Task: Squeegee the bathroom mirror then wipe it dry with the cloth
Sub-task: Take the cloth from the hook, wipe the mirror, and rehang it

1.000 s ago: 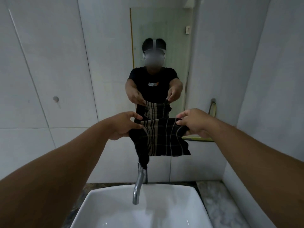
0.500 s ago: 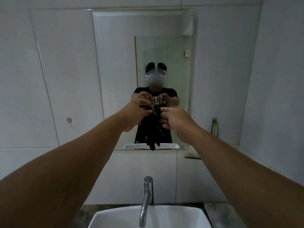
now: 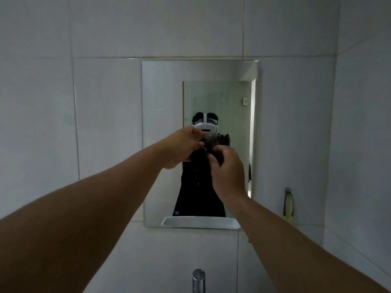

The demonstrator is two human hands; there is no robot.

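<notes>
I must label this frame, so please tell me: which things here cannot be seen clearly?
- Cloth: bunched between left hand and right hand; fingers cover most.
- Tap: cut by the bottom edge.
- Squeegee: small, dim, hanging right of the mirror.
- Mirror wetness: too dim to tell.

Dark cloth (image 3: 213, 144) bunched up before the mirror (image 3: 163, 123); squeegee (image 3: 288, 205) hangs on the wall at four o'clock.
</notes>
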